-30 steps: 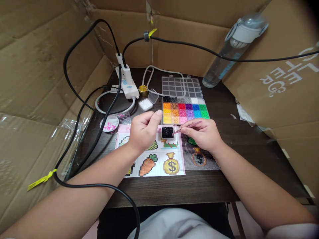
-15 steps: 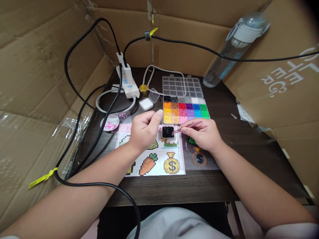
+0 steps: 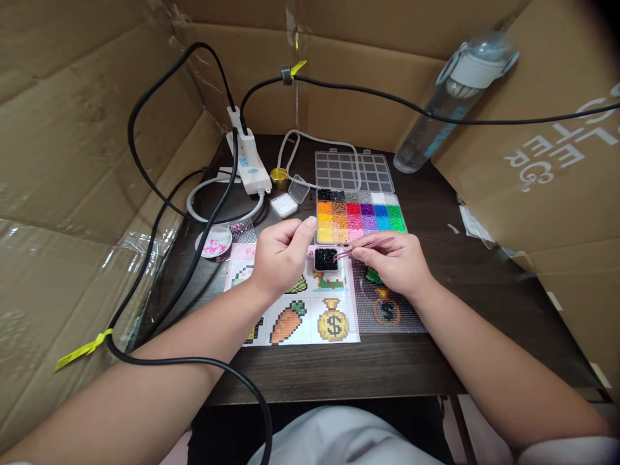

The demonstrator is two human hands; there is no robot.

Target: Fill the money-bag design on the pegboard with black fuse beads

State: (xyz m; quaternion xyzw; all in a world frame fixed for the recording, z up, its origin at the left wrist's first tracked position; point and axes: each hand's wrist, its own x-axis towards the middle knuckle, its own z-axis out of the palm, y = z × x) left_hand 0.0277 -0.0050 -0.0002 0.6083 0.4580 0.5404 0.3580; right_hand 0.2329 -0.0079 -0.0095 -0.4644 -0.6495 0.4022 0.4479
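Observation:
My left hand [image 3: 283,252] is closed with the thumb up, pinching what looks like the raised clear lid of a small bead box [image 3: 326,270]. Its fingertips are partly hidden. Black beads [image 3: 325,259] fill this box, which is over the top of a printed pattern sheet [image 3: 310,339]. My right hand [image 3: 392,258] grips pink tweezers [image 3: 372,245], whose tips point left into the black beads. Under and beside the right hand lies a clear pegboard [image 3: 411,320] bearing a partly filled money-bag shape [image 3: 387,311] and green beads [image 3: 372,276].
Behind my hands stands a sorting case [image 3: 409,231] of coloured beads, its lid [image 3: 354,171] folded back. Left of it are a white-bead box [image 3: 283,206], a gold tape roll [image 3: 279,177], a dish of pink beads [image 3: 214,241] and a power strip [image 3: 252,169]. A black cable [image 3: 194,360] crosses my left forearm.
The view has shifted slightly, so everything sits a little lower. The tweezer tips stay at the black beads, and both hands hold nearly the same pose.

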